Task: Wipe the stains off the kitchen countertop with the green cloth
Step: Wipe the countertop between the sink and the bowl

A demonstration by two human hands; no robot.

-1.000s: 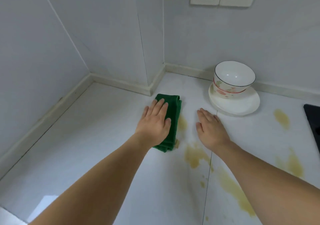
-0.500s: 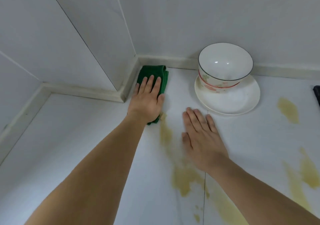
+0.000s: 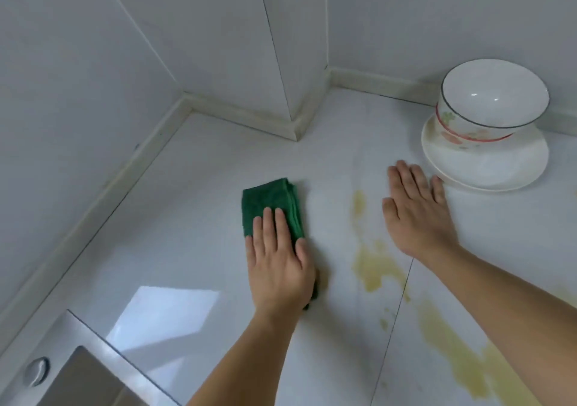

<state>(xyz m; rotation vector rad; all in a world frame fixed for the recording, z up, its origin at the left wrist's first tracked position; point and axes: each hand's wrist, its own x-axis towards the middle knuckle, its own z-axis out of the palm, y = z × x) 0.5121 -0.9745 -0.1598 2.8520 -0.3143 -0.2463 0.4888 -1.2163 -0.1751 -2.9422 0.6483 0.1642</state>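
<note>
A folded green cloth (image 3: 271, 201) lies on the white countertop (image 3: 199, 218). My left hand (image 3: 279, 263) presses flat on the cloth's near half with straight fingers. Yellow-brown stains (image 3: 373, 265) streak the countertop to the right of the cloth, and a longer smear (image 3: 452, 355) runs toward the lower right. My right hand (image 3: 416, 215) rests flat on the countertop beyond the stains, its fingertips close to the plate.
A white bowl with a floral band (image 3: 487, 106) stands on a white plate (image 3: 487, 168) at the back right against the wall. A tiled wall corner (image 3: 296, 124) juts out at the back. A steel sink edge (image 3: 78, 371) sits at the lower left.
My left hand has pulled the cloth back from the wall corner toward me. The right hand stays flat beside the plate. The view has turned left, showing the sink.
</note>
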